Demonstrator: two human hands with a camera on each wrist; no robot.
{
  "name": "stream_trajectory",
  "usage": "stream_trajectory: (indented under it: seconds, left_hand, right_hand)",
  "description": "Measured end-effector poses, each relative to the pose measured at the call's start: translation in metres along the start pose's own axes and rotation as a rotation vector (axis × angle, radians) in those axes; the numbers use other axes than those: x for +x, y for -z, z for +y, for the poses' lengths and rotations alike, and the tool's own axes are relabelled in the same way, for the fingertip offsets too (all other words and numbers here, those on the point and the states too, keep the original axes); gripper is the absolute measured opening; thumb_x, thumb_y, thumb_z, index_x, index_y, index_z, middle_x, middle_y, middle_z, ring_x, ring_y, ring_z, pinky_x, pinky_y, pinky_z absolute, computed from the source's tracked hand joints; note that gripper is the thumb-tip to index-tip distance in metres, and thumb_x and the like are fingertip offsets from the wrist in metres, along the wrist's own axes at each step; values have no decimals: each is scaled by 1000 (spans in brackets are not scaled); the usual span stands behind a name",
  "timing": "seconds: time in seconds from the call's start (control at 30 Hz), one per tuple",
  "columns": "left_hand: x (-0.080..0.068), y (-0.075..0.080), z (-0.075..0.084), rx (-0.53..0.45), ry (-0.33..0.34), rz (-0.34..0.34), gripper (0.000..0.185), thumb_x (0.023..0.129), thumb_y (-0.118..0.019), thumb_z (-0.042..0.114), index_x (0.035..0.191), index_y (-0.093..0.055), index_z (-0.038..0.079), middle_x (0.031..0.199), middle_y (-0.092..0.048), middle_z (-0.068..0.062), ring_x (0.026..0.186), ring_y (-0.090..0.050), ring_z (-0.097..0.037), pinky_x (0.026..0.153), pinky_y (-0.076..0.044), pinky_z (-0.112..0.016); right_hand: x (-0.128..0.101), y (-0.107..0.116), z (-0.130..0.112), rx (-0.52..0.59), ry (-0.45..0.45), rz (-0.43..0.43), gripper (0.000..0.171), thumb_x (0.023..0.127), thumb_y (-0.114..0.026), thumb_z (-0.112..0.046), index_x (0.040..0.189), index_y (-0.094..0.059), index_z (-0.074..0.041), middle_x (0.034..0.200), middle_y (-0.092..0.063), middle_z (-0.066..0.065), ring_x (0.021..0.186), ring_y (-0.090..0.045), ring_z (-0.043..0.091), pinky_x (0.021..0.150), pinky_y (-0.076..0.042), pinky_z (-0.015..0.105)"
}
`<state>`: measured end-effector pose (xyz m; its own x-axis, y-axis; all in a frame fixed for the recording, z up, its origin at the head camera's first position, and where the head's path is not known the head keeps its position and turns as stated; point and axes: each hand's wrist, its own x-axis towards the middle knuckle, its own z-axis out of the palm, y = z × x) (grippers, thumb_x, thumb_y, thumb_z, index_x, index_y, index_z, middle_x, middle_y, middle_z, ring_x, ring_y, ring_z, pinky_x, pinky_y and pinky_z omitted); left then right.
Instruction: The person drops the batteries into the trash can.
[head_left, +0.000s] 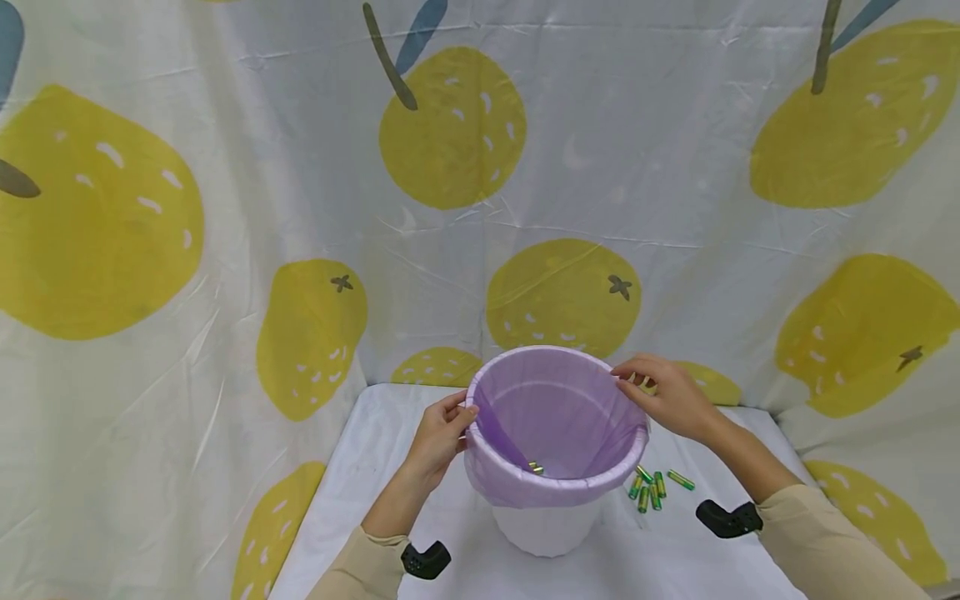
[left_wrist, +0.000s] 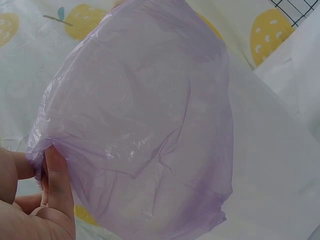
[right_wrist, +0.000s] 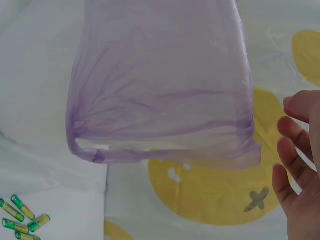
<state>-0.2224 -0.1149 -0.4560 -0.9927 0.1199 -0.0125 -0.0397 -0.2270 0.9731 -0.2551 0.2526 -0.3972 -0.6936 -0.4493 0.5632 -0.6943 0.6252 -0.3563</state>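
- While both hands work at the rim, a small white bin (head_left: 545,527) stands near the middle of the white table (head_left: 360,483), lined with a thin purple bag (head_left: 555,417) whose top is folded down over the outside of the rim.
- The left hand (head_left: 438,440) is at the bin's left rim; the left wrist view shows its thumb (left_wrist: 56,172) and a finger pinching the bag's folded edge.
- The right hand (head_left: 667,393) is at the far right of the rim. Its fingertips appear to touch the bag's edge in the head view, but in the right wrist view the fingers (right_wrist: 295,165) are loosely spread just beside the plastic, gripping nothing.
- Inside the bag, at the bottom, lies what looks like one green-and-gold battery (head_left: 536,468).
- Several loose batteries (head_left: 654,487) of the same kind lie in a small cluster on the table, just right of the bin's base and towards the front right edge.
- A cloth printed with large yellow fruit (head_left: 450,125) hangs behind and to both sides of the table.
- Judging from this, the step in hand is seating or straightening the liner on the rim. Any next move calls for an even, gentle pull on opposite sides, since the film is thin and the bin is light enough to tip.
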Motion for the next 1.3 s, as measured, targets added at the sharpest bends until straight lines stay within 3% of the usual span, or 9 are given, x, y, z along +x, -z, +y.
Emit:
stream_trajectory:
  seconds: [0.33, 0.87, 1.3]
  left_hand:
    - [1, 1, -1, 0, -1, -9, 54, 104, -63, 9, 151, -42, -8, 93, -58, -4, 86, -63, -17, 73, -57, -28]
    - [-1, 0, 1, -7, 0, -12, 54, 104, -63, 9, 150, -42, -10, 96, -60, -6, 88, -64, -19, 73, -57, -28]
    - [0, 1, 0, -12, -3, -20, 53, 104, -63, 8, 150, -43, -10, 94, -59, -5, 86, -64, -18, 73, -57, -28]
  right_hand:
    - [-16, 7, 12, -15, 16, 57, 18, 87, -77, 5, 101, -77, -6, 93, -70, -6, 78, -58, 9, 64, -53, 27]
    - [-40, 10, 32, -19, -52, 88, 19, 84, -80, 6, 101, -77, -2, 84, -64, -8, 73, -56, 8, 61, -52, 24]
    - [-60, 7, 46, -54, -129, 82, 16, 86, -79, 3, 102, -76, 0, 87, -66, -4, 75, -56, 8, 62, -52, 24]
